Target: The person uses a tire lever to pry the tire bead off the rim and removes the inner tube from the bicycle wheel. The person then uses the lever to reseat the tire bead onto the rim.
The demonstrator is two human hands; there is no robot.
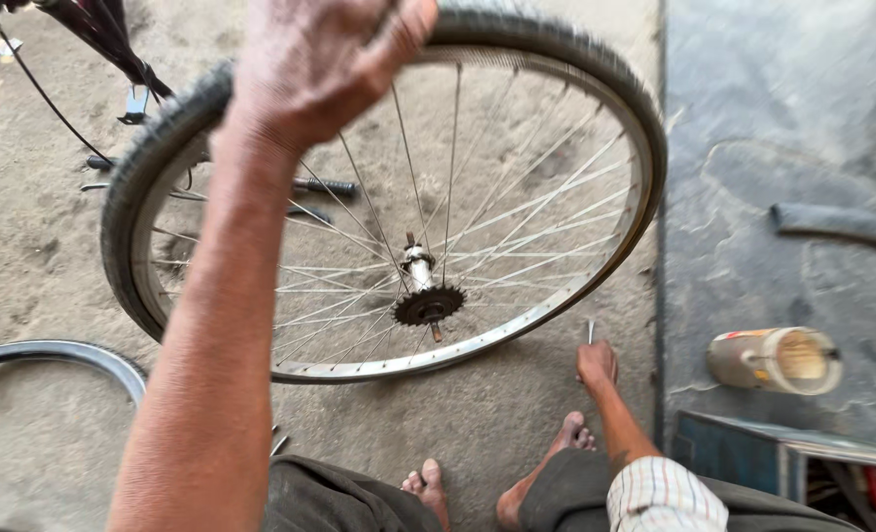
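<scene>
I see the bicycle wheel (399,197) standing upright on the sandy ground (517,414), off any frame, and my left hand (320,64) is closed over the tyre (556,49) at about 12 o'clock of the wheel, fingers wrapped on the tread, so this hand keeps the wheel upright. The tyre looks seated around the whole rim (517,330) as far as I can see, the spokes are all in place, and the rear sprocket (428,305) with its axle sits in the middle; from this I judge that the tyre part of the work is mostly done, but whether it holds air I cannot tell. My right hand (596,363) is low, at about 5 o'clock from the hub, just beside the bottom of the rim, and it is closed on a thin metal tool (590,331) that points up; which tool it is I cannot make out. Further at 3 o'clock a cylindrical can (775,360) lies on its side on the dark slab (783,177), and a strip of black rubber (837,225) lies above it. At 9 o'clock a second bare rim (64,357) lies partly in view, and a part of a bicycle (103,30) stands at 11 o'clock. What remains, in my judgement, is finishing with the tool and mounting the wheel back, since it is not yet in a frame
</scene>
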